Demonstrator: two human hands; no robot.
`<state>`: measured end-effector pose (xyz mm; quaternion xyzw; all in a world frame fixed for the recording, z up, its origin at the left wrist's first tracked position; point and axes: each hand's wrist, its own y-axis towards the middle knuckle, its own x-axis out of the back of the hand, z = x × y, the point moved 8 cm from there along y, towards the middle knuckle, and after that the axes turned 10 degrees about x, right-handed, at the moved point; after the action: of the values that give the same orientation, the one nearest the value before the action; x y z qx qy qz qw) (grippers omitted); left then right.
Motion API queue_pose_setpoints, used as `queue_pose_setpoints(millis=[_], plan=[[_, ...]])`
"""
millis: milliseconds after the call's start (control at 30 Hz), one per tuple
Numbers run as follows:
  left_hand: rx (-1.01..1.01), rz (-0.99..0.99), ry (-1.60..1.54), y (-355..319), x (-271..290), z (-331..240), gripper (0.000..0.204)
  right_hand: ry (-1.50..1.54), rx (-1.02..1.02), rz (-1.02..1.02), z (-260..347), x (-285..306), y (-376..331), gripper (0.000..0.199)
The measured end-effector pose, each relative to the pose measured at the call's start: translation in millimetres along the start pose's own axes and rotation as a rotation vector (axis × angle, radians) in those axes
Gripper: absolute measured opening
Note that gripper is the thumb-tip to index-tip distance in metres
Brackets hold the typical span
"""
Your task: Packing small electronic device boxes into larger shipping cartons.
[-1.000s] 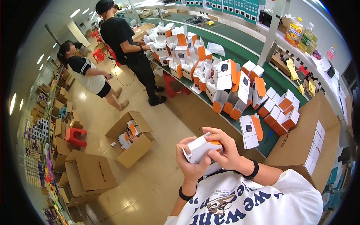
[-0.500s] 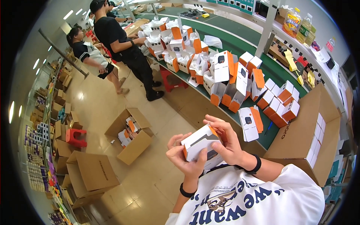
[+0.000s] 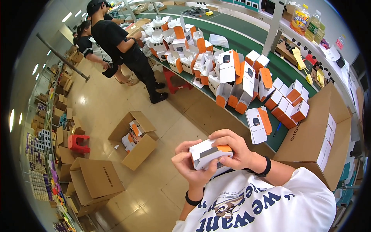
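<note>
A small white and orange cardboard box (image 3: 206, 154) is held up before my chest, clear of the bench. My left hand (image 3: 188, 164) grips its left side, with the thumb at the lower front. Wrapped around the right side, my right hand (image 3: 235, 150) has its thumb against the near lower edge and its fingers over the orange end. Whether the box is fully closed I cannot tell. On the bench nearby lies a flat white and orange box (image 3: 256, 124), beside several closed small boxes (image 3: 286, 103).
Opened boxes with white wrapping (image 3: 181, 54) crowd the green bench (image 3: 247, 36). A large carton (image 3: 305, 143) with white boxes stands at my right. Floor cartons (image 3: 141, 150) and a red stool (image 3: 79, 143) are to the left. Co-workers (image 3: 116, 42) stand along the bench.
The box has tilted in my hands, and its orange end panel now lies folded over by my right hand. Both hands have shifted slightly. Co-workers at the far left moved a little.
</note>
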<state>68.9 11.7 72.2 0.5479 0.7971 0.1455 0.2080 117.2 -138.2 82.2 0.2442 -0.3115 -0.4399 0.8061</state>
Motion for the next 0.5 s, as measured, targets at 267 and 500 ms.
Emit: queue_pose_setpoints(millis=[267,500], plan=[[0.066,-0.029,0.009,6,1,6,0.066,0.276,-0.111,-0.307,-13,-4,-6,0.053],[0.165,0.016,-0.007,7,10,15,0.048,0.248,-0.078,-0.122,-20,3,5,0.053]])
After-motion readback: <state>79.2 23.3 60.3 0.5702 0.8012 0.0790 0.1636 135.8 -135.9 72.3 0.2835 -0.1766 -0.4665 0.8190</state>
